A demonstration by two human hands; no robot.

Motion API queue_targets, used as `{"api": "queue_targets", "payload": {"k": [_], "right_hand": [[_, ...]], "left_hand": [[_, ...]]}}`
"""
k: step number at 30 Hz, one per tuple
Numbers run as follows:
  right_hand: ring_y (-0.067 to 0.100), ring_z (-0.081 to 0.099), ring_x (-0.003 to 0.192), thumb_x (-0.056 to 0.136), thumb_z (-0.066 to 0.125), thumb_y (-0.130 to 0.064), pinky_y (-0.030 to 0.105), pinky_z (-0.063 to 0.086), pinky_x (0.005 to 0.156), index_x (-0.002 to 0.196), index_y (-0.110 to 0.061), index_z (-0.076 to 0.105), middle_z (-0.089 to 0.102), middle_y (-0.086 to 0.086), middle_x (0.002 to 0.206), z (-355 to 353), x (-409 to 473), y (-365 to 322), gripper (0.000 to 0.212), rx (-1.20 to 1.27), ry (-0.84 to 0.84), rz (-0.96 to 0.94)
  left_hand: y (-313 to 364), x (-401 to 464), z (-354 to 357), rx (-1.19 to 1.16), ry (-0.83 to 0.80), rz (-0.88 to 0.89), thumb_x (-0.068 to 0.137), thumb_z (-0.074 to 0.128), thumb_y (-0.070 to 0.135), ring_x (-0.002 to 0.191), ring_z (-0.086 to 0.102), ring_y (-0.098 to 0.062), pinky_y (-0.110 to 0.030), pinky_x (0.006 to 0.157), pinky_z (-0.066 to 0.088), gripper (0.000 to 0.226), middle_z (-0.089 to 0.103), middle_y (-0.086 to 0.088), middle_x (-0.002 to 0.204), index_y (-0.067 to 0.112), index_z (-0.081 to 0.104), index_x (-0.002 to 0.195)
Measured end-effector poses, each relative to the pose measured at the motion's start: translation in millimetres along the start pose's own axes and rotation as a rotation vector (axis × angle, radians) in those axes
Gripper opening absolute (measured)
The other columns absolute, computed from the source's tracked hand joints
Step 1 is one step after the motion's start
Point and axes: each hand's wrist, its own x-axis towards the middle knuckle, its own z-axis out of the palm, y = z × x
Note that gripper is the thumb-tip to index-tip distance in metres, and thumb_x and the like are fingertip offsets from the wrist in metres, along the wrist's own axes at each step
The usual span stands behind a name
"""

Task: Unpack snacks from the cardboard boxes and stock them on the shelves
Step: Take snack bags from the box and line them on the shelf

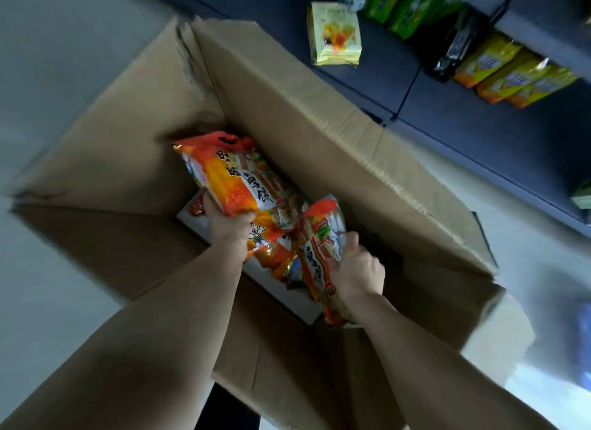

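Observation:
A large open cardboard box (319, 109) fills the middle of the view, its flaps spread outward. Inside it, my left hand (228, 226) grips the lower end of an orange and yellow snack bag (224, 176) with black characters on it. My right hand (358, 269) grips a second orange snack bag (323, 247) of the same kind, held edge-on. More bags of this sort (281, 263) lie beneath them over a white layer at the box's bottom. Both forearms reach down into the box.
A dark shelf (463, 132) runs along the upper right, just behind the box. On it stand a pale yellow bag (334, 34), green bags (406, 7), a black packet (455, 52) and a row of yellow-orange bags (508, 72). Pale floor lies left of the box.

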Motion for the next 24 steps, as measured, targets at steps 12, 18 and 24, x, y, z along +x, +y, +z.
{"api": "queue_targets", "payload": {"k": [12, 18, 24], "right_hand": [[0.029, 0.066, 0.096, 0.100, 0.052, -0.047, 0.033, 0.050, 0.076, 0.141, -0.054, 0.043, 0.057, 0.004, 0.128, -152, -124, 28, 0.042, 0.113, 0.092, -0.110], [0.011, 0.059, 0.074, 0.096, 0.063, -0.038, 0.024, 0.053, 0.065, 0.131, -0.052, 0.054, 0.058, 0.005, 0.130, -212, -169, 68, 0.039, 0.444, 0.205, -0.156], [0.003, 0.057, 0.070, 0.094, 0.067, -0.030, 0.016, 0.044, 0.055, 0.120, -0.051, 0.059, 0.062, -0.009, 0.125, -295, -239, 145, 0.034, 0.603, 0.364, -0.242]], "left_hand": [[91, -151, -107, 0.362, -0.133, 0.409, 0.093, 0.066, 0.020, 0.124, 0.054, -0.036, -0.052, 0.106, 0.044, 0.087, 0.047, -0.014, 0.143, 0.050, 0.011, 0.153], [108, -239, -139, 0.288, -0.138, 0.573, 0.092, 0.065, 0.017, 0.114, 0.059, -0.035, -0.052, 0.097, 0.051, 0.064, 0.053, -0.012, 0.133, 0.062, 0.039, 0.129], [111, -353, -149, 0.179, -0.220, 0.726, 0.094, 0.064, 0.012, 0.093, 0.064, -0.024, -0.055, 0.082, 0.058, 0.050, 0.061, -0.002, 0.120, 0.059, 0.053, 0.106]]}}
